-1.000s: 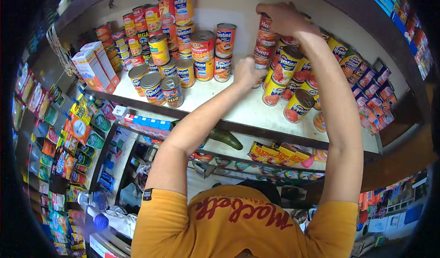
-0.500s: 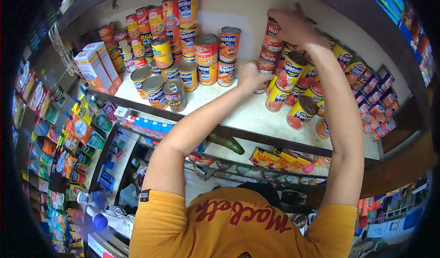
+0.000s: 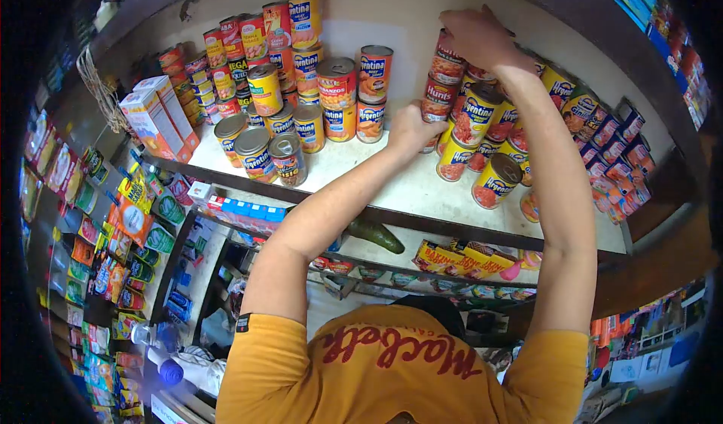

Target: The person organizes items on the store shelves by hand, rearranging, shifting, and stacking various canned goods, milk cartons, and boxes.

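Note:
In the head view a column of red Hunt's cans stands at the right of the upper shelf. My right hand (image 3: 482, 38) reaches over its top, fingers curled down around the upper Hunt's can (image 3: 447, 66); part of the grip is hidden. Lower down, my left hand (image 3: 413, 130) is closed at the column's left side, with fingers against the can below the middle Hunt's can (image 3: 439, 98). Most of that lower can is behind the fingers. Yellow Argentina corned beef cans (image 3: 477, 114) stand stacked just to the right, with another Argentina can (image 3: 497, 181) in front.
Stacked cans (image 3: 337, 93) fill the shelf's left half, beside orange-and-white boxes (image 3: 154, 119). Small tins (image 3: 617, 160) are piled at the far right. The shelf's dark front edge (image 3: 422, 224) runs below my forearms. A dark green vegetable (image 3: 375, 236) and yellow packets (image 3: 463, 260) lie on the shelf beneath.
The view has shifted slightly. My right hand now covers more of the upper Hunt's can's top, while my left hand stays at the lower part of the column.

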`<state>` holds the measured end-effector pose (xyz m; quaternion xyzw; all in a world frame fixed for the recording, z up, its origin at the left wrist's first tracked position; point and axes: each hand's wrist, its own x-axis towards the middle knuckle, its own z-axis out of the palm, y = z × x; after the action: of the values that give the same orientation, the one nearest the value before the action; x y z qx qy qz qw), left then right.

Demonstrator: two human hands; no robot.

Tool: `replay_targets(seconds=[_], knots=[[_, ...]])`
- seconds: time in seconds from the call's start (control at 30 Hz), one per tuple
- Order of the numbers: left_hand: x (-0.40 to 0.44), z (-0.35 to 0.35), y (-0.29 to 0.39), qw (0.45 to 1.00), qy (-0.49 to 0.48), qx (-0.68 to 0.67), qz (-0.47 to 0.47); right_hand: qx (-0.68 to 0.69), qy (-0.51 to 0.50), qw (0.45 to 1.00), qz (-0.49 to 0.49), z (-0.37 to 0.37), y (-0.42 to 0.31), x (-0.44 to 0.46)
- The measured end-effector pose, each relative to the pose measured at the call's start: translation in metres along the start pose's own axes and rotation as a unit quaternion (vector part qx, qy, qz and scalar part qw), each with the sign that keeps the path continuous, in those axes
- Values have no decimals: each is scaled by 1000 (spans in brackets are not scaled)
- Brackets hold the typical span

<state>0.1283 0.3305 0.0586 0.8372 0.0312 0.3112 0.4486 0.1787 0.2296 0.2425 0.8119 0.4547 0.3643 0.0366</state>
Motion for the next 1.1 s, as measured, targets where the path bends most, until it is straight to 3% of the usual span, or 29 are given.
replay_targets(seconds=[0.17, 0.27, 0.37, 0.47, 0.57, 0.63, 0.8, 0.87, 1.0, 1.03, 1.07, 1.1], knots=[[4, 3, -7, 1000, -23, 9, -7, -6, -20, 1000, 6, 1, -2, 3], [5, 9, -5, 997, 47, -32, 59, 3, 12, 1000, 10, 3, -5, -1], [21, -1, 20, 986, 99, -89, 102, 13, -34, 999, 36, -7, -9, 0], [32, -20, 41, 973, 49, -182, 130, 3, 1, 1000, 30, 5, -2, -2], [50, -20, 36, 985, 12, -134, 110, -2, -34, 998, 48, -1, -6, -1], [44, -29, 48, 993, 12, -52, 102, 12, -12, 998, 62, 2, -8, -4], [45, -28, 40, 987, 15, -47, 152, 69, 128, 988, 44, -6, -21, -28], [40, -32, 46, 988, 19, -44, 150, 109, 232, 966, 18, -8, -28, -47], [35, -30, 46, 987, 35, -35, 150, 223, 278, 931, 72, -8, -69, -104], [36, -28, 44, 987, 42, -25, 152, 220, 340, 913, 49, 3, -78, -116], [37, -23, 39, 984, 49, -54, 163, 201, 324, 923, 49, 11, -88, -133], [39, -16, 32, 979, 57, -82, 176, 283, 306, 906, 78, 19, -100, -148]])
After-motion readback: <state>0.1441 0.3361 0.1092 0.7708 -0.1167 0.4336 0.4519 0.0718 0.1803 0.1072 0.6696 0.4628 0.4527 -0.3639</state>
